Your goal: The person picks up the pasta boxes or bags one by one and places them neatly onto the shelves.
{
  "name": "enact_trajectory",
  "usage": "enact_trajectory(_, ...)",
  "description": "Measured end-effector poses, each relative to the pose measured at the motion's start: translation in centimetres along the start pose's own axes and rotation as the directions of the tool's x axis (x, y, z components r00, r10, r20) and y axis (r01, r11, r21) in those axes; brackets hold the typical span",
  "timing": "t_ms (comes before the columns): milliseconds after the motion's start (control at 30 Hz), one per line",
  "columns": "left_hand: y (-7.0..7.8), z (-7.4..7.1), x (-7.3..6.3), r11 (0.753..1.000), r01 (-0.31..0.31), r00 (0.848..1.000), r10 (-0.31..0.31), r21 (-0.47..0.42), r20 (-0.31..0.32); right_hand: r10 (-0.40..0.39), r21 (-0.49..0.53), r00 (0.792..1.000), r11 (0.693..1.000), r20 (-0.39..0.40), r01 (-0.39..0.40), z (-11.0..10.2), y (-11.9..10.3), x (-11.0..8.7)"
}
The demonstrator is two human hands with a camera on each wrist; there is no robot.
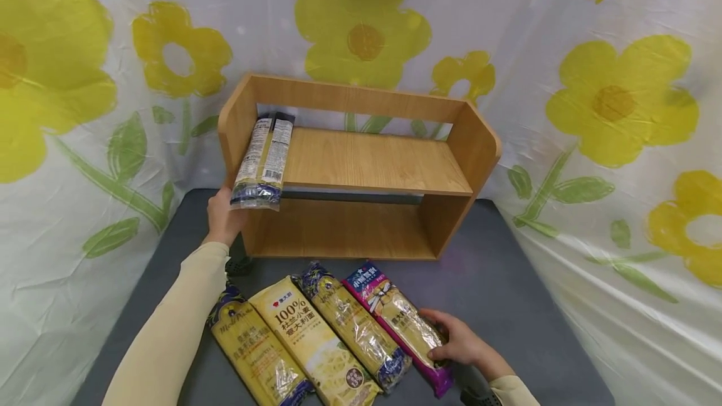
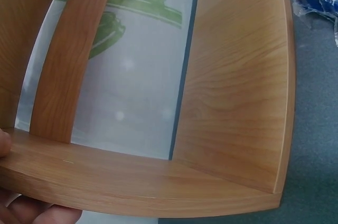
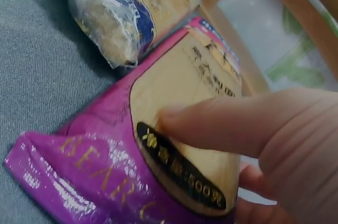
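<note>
My left hand (image 1: 222, 217) grips the left side panel of a two-tier wooden shelf (image 1: 378, 158); in the left wrist view the thumb (image 2: 4, 143) lies on one face of the board (image 2: 132, 182) and the fingers curl under the other. A clear spaghetti pack (image 1: 262, 158) leans on the upper tier at the left end, its label side facing out. On the dark table, my right hand (image 1: 465, 344) holds the lower end of a purple-and-pink spaghetti pack (image 1: 389, 312). Its thumb (image 3: 211, 129) presses on the pack's front, with the fingers around the far edge.
Left of the purple pack lie a blue-ended spaghetti pack (image 1: 355, 324), a yellow pasta pack (image 1: 316, 343) and another blue-ended pack (image 1: 256, 349), side by side on the grey table (image 1: 507, 293). A flower-printed curtain (image 1: 615, 11) hangs behind and at both sides.
</note>
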State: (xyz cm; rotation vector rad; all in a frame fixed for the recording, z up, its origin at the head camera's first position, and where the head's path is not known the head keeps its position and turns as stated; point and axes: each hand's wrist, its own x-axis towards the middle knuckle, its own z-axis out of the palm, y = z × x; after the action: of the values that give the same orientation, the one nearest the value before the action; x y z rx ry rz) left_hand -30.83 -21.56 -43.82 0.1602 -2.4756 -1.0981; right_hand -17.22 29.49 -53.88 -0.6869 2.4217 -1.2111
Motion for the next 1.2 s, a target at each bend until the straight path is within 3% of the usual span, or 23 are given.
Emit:
enact_trajectory(167,-0.1,0.1,-0.1,1.000,0.014,1.000,-0.014,-0.007,-0.011,-0.001,-0.135,0.999,0.991,0.047,0.007,0.1,-0.9,0.5)
enact_trajectory(367,0.0,0.6,0.0,1.000,0.022,1.000,-0.022,-0.012,-0.020,0.018,-0.210,0.997,0.978,0.073,-0.003,0.3,-2.2,1.0)
enact_trajectory(567,0.2,0.8,-0.1,0.999,0.026,1.000,-0.026,-0.018,-0.001,0.075,-0.173,0.992,0.983,0.101,-0.056,0.1,-2.8,1.0)
enact_trajectory(800,0.3,0.9,0.1,1.000,0.026,1.000,-0.026,-0.001,0.009,0.038,-0.210,0.981,0.978,0.190,0.003,-0.3,-3.2,1.2)
enact_trajectory(967,0.2,0.7,-0.1,0.999,0.039,0.999,-0.039,-0.005,0.020,0.047,-0.157,0.984,0.987,0.169,-0.020,-0.2,-2.7,1.2)
enact_trajectory(1200,-0.1,0.3,0.0,1.000,0.006,1.000,-0.007,0.005,0.004,0.071,-0.119,0.985,0.992,0.157,-0.053,0.1,-2.5,1.1)
